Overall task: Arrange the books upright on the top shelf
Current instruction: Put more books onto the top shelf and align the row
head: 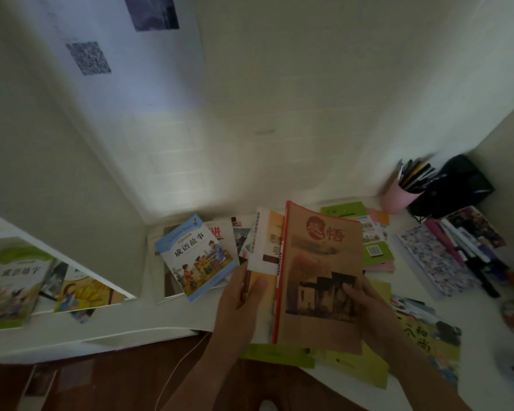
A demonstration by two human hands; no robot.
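Both hands hold up a small stack of books above the white desk (172,318). The front one is a brown-covered book (321,280) with a red spine and a red seal on its cover. My right hand (365,307) grips its right edge, thumb on the cover. My left hand (241,301) grips the white and orange book (264,247) behind it, thumb on its left edge. A blue-bordered picture book (196,256) lies tilted on other books to the left. More books lie flat under the held stack.
A white shelf compartment (57,256) at the left holds a green book (9,286) and a yellow one (83,292). A pink pen cup (398,197), a black object (454,185) and a heap of books (445,256) fill the right. A white cable (175,372) hangs in front.
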